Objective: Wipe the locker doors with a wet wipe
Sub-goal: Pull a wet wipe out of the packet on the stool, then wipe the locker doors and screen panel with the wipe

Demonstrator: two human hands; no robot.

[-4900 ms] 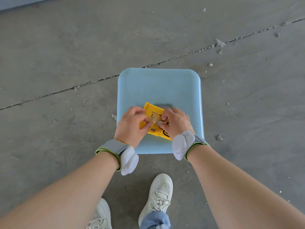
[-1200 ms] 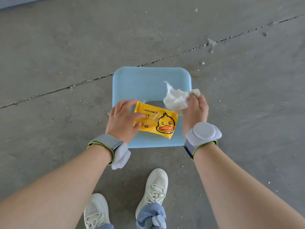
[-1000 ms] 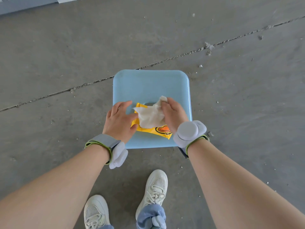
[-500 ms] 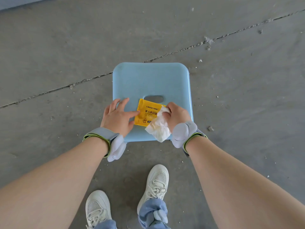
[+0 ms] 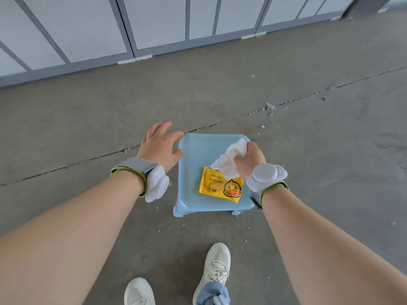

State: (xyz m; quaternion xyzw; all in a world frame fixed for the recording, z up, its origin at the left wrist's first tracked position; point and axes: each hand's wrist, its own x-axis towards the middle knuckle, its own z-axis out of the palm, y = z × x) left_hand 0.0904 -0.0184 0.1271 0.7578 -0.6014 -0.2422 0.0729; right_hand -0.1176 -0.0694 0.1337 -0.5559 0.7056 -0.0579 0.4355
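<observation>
A wet wipe (image 5: 230, 156) is gripped, crumpled, in the right hand (image 5: 251, 160) above the stool (image 5: 193, 155) at frame centre; the left hand (image 5: 158, 146) is spread open, empty. The locker doors (image 5: 158, 18), upper frame, are judged not yet wiped.

Bright, soft, even light. Faint diffuse shadows beneath the blue stool (image 5: 193, 150) and around the shoes (image 5: 217, 264) nearer than it. Crisp at the stool; wide-angle bowing beyond it across the locker doors (image 5: 154, 20).
</observation>
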